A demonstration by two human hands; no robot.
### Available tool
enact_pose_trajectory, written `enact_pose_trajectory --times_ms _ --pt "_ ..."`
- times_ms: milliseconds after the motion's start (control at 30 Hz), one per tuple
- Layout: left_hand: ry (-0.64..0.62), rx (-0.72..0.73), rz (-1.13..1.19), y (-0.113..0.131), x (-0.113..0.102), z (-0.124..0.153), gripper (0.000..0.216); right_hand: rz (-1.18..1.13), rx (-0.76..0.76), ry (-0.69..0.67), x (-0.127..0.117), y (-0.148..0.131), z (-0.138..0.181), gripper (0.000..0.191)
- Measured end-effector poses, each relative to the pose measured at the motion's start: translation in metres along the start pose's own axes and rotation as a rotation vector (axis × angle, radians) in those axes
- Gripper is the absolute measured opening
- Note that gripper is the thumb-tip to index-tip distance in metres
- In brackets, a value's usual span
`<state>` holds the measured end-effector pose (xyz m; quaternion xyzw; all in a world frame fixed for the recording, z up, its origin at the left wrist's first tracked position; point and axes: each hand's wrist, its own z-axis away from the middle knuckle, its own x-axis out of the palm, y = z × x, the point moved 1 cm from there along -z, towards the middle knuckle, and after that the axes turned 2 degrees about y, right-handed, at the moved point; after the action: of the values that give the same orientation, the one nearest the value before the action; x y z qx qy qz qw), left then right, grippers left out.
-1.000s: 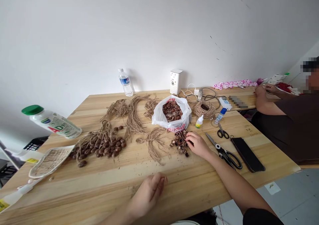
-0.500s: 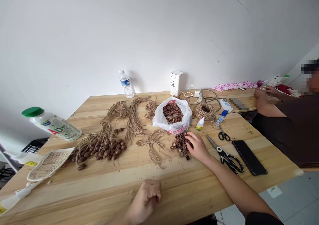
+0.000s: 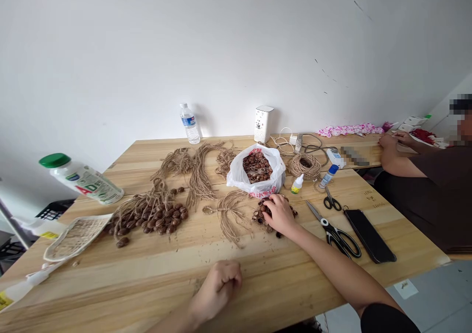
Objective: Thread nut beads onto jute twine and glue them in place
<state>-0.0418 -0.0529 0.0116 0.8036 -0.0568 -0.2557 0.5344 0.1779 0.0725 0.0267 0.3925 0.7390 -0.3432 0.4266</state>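
My right hand (image 3: 279,214) lies over a small heap of brown nut shells (image 3: 260,215) on the wooden table (image 3: 147,274), fingers curled down into the heap. What the fingers grip, if anything, is hidden. My left hand (image 3: 218,287) rests near the table's front edge in a loose fist, and nothing shows in it. Just behind the heap stands a white plastic bag (image 3: 258,173) full of the same shells. A knotted jute twine piece (image 3: 228,212) lies left of the heap.
Twine strands strung with brown nuts (image 3: 151,215) and loose twine bundles (image 3: 199,170) lie left. Two scissors (image 3: 334,227), a black phone (image 3: 369,234), glue bottles (image 3: 296,183), a twine coil (image 3: 304,165) sit right. A water bottle (image 3: 190,123) stands behind. Another person (image 3: 431,185) sits at right.
My right hand slid left onto the shell heap and now covers part of it. My left hand closed from loosely curled fingers into a fist. The camera shifted slightly.
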Motion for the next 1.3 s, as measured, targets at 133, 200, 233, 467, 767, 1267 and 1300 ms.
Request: enact_pose_trajectory --times_ms 133,200,233,467,767,1267,1300 --pt "0.026 -0.088 0.038 0.000 -0.003 -0.001 0.030 -0.019 -0.024 0.038 0.000 -0.007 -0.004 0.012" --pt "0.050 -0.147 0.081 0.003 -0.005 -0.002 0.027 -0.031 -0.043 0.098 -0.004 -0.011 -0.003 0.014" --pt "0.063 -0.195 0.111 0.005 -0.006 -0.003 0.025 -0.034 -0.059 0.129 -0.008 -0.013 -0.003 0.014" --pt "0.279 -0.583 0.786 0.009 0.003 -0.023 0.040 -0.144 -0.229 0.134 -0.042 -0.049 0.014 0.017" --pt "0.357 -0.588 1.021 0.011 0.018 -0.046 0.027 -0.330 -0.291 -0.016 -0.042 -0.073 0.030 0.019" --pt "0.249 -0.580 1.052 0.001 0.012 -0.034 0.035 -0.932 -0.076 -0.222 -0.040 -0.056 0.026 0.013" --pt "0.225 -0.574 1.059 0.002 0.012 -0.034 0.034 -0.975 -0.032 -0.260 -0.039 -0.055 0.026 0.014"
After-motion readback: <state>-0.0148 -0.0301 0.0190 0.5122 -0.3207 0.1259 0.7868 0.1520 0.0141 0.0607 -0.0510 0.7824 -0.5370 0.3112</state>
